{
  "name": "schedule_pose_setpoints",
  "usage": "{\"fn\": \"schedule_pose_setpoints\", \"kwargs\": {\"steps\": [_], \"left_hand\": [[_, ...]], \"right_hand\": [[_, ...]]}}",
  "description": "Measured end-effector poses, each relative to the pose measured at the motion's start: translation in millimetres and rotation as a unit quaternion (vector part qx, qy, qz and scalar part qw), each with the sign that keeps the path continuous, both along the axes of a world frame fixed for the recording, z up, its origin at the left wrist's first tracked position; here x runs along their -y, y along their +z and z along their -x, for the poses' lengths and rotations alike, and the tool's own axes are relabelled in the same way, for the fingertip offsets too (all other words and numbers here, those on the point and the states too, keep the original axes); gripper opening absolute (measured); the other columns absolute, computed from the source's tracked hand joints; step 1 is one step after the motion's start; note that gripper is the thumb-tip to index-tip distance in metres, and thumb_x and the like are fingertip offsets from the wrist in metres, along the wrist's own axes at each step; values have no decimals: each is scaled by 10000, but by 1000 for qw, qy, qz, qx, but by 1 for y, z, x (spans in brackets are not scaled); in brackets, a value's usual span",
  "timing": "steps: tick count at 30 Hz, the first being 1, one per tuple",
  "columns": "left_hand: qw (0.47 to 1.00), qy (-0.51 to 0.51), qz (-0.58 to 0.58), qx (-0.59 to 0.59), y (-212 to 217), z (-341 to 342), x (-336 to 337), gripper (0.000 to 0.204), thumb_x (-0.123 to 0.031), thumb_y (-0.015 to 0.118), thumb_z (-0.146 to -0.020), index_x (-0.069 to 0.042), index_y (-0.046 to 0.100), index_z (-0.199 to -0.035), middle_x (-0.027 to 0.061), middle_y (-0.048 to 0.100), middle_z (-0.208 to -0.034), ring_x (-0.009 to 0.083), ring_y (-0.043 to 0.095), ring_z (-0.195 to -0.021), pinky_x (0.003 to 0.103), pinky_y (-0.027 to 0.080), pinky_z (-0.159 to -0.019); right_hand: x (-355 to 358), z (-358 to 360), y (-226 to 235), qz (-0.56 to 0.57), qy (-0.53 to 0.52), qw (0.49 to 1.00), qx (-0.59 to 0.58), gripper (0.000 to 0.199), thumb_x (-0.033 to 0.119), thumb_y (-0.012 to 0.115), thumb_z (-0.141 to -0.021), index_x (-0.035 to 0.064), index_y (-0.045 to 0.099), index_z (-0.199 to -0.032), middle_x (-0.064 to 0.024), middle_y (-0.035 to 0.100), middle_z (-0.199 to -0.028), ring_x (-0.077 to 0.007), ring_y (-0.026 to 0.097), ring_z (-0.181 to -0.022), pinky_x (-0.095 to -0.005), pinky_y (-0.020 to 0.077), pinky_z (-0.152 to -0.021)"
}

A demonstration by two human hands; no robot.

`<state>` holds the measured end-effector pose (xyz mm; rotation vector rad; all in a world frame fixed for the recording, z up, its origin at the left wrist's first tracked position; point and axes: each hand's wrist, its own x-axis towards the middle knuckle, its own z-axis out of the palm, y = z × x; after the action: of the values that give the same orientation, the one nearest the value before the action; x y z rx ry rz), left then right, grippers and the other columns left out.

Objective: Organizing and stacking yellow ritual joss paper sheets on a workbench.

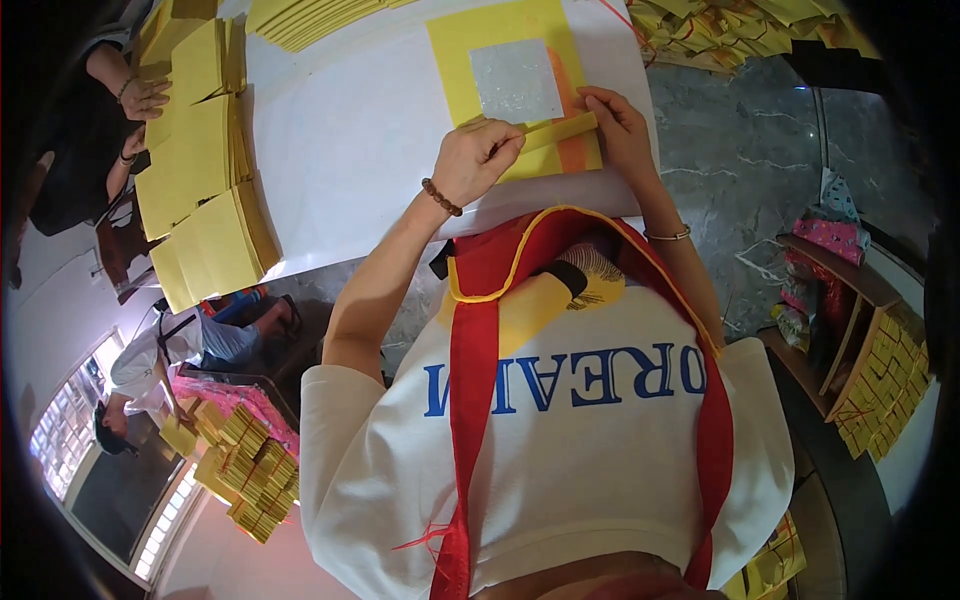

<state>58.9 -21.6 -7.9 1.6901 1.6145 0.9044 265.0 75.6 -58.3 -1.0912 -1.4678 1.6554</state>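
Observation:
A yellow paper sheet (455, 55) lies on the white-covered table, with a silver foil square (515, 80) and an orange patch (567, 85) on it. Across its near part runs a narrow folded strip of the yellow paper (558, 130). My left hand (478, 158), a beaded bracelet at its wrist, is closed on the strip's left end. At the other end my right hand (622, 130) pinches the strip between thumb and fingers. Part of the near sheet shows below the strip.
Stacks of yellow paper (195, 160) line the table's left side, and another pile (310, 20) lies at the far edge. One person's hands (140, 98) rest by the left stacks. Another person (150, 355) handles bundled paper (255, 460) at lower left. A wooden shelf (850, 330) stands right.

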Motion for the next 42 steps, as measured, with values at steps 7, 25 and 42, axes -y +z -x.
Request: {"fn": "schedule_pose_setpoints", "kwargs": {"steps": [7,25,42], "left_hand": [[999,15,31,39,-9,5,1,155,-162,571,-849,-13,613,-849,44,551,-654,150,520,-602,279,419,-551],[994,-3,55,96,6,17,4,271,-236,669,-785,-47,604,-969,80,590,-857,173,523,-723,292,427,-617],[908,2,-248,-337,15,43,12,339,-137,560,-743,-159,620,-1076,55,566,-1151,240,510,-1034,376,382,-822]], "right_hand": [[-1,-1,8,-9,6,1000,2,259,151,517,-917,18,571,-1133,-62,595,-1083,-130,536,-1016,-259,414,-891],[-8,-12,-6,-210,100,972,33,309,-33,635,-670,32,631,-973,-83,605,-1048,-219,527,-1037,-306,422,-887],[-9,-18,50,-380,116,911,108,292,-48,600,-693,102,640,-939,-51,605,-1089,-256,510,-1095,-360,381,-946]]}}
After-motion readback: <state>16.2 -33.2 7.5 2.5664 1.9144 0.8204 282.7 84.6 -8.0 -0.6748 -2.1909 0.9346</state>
